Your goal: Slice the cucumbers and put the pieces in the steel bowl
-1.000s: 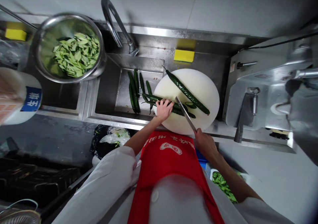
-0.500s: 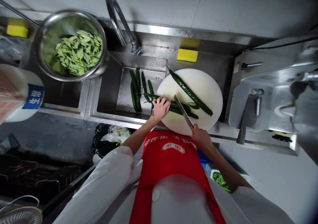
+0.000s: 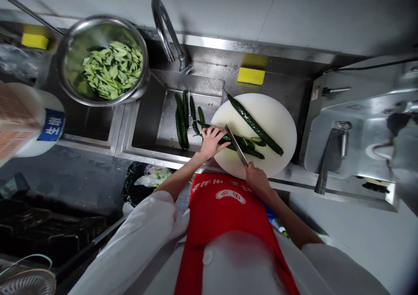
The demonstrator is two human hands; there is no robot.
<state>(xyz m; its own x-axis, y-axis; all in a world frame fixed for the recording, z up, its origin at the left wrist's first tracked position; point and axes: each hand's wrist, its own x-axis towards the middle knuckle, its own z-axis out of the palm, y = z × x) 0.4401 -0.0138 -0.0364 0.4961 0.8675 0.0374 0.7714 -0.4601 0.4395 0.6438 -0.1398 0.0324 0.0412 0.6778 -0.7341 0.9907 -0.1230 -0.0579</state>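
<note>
My left hand (image 3: 211,143) presses down on dark green cucumbers (image 3: 254,152) at the left edge of a round white cutting board (image 3: 277,112). In my right hand (image 3: 257,177) is the handle of a knife (image 3: 237,147), its blade lying across the cucumbers just right of my left fingers. Cut pieces (image 3: 258,141) lie to the right of the blade. A long whole cucumber (image 3: 254,123) rests diagonally on the back part of the board.
Several cucumbers (image 3: 181,123) lie in the sink (image 3: 209,86) left of the board, under a curved faucet (image 3: 166,29). A steel pot (image 3: 145,64) holds sliced green pieces. A yellow sponge (image 3: 251,76) sits behind the board; a metal machine (image 3: 359,112) stands at right.
The knife has moved left along the cucumbers, closer to my left hand, and more cut surface shows right of the blade. The whole view has shifted slightly.
</note>
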